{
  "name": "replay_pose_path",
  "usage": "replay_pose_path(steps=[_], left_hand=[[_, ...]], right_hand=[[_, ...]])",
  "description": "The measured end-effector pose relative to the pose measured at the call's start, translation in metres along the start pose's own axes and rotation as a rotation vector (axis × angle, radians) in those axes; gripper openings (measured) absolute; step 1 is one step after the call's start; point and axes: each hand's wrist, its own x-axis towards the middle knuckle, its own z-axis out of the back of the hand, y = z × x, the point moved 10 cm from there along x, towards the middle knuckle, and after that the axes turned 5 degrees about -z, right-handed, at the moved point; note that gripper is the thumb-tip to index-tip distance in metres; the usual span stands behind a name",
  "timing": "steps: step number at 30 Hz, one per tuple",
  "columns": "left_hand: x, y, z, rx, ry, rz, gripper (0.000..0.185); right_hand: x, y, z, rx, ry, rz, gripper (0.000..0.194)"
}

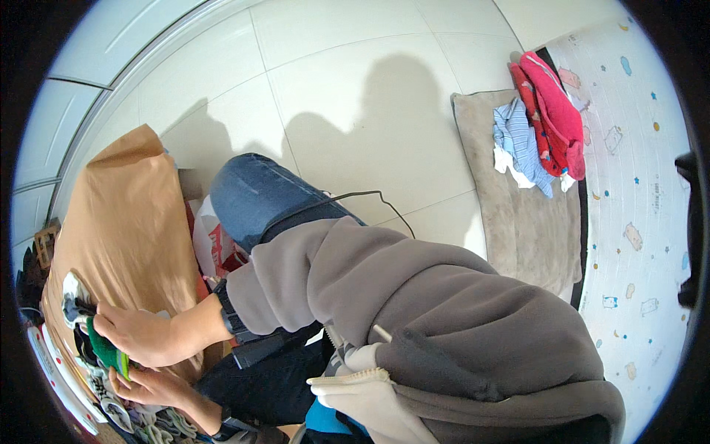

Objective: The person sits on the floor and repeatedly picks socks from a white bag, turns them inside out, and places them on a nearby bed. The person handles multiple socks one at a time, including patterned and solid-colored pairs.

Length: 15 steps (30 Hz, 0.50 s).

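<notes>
At the lower left, my right hand [141, 336] grips a small green knitted item [104, 347] with a lime-green edge, perhaps a sock. Just below it, my left hand [158, 388] has its fingers on the lime edge. A white and dark-grey cloth piece [73, 294] lies by my right fingertips. Black fabric is partly hidden behind the green item. Several rolled or folded small textiles [158, 424] are packed below my left hand. Tan cloth [133, 222] spreads above my hands.
Pink and red garments [554, 111] and a blue striped garment [518, 133] lie at the right on a beige mat [516, 233], beside a patterned white mat [627, 222]. A red-and-white plastic bag [213, 238] stands beside my knee. A black cable [366, 193] crosses my leg.
</notes>
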Motion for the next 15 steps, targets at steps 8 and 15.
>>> replay_pose_path(steps=[8, 15], left_hand=[[0.0, 0.025, -0.008, -0.039, 0.054, 0.047, 0.042], [0.008, 0.055, 0.0, 0.26, 0.077, 0.016, 0.04]], right_hand=[[0.013, -0.012, 0.027, 0.345, -0.257, 0.072, 0.027], [0.03, -0.036, 0.002, 0.67, -0.129, -0.054, 0.027]])
